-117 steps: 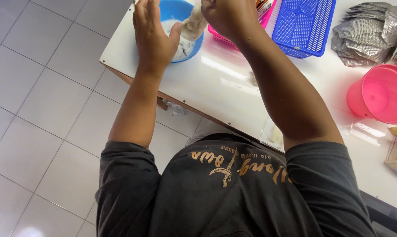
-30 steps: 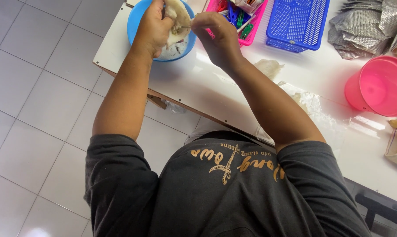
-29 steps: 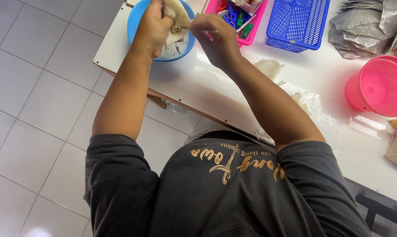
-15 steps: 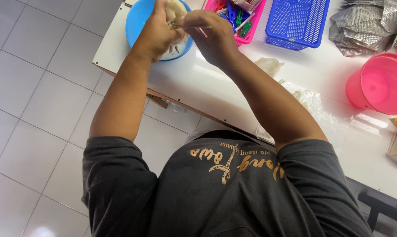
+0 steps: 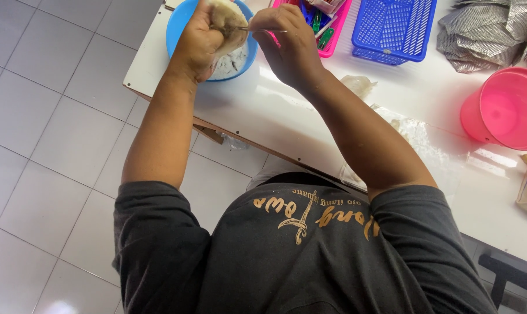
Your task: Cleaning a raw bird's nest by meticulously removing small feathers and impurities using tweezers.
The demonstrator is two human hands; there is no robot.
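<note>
Pale, lumpy piece (can't tell what it's made of) sits clenched in the left hand over the blue bowl at the upper left of the frame, while the right hand has its grip pinching thin tweezers against it. I'd say a slip could drop the piece or jab a finger. That bowl sits close to the bench edge; free room lies mid-frame, with pink tray and blue basket crowding the top.

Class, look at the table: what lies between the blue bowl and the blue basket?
In the head view, a pink tray holding small coloured items lies between the blue bowl and the blue basket. The right hand partly covers it.
</note>
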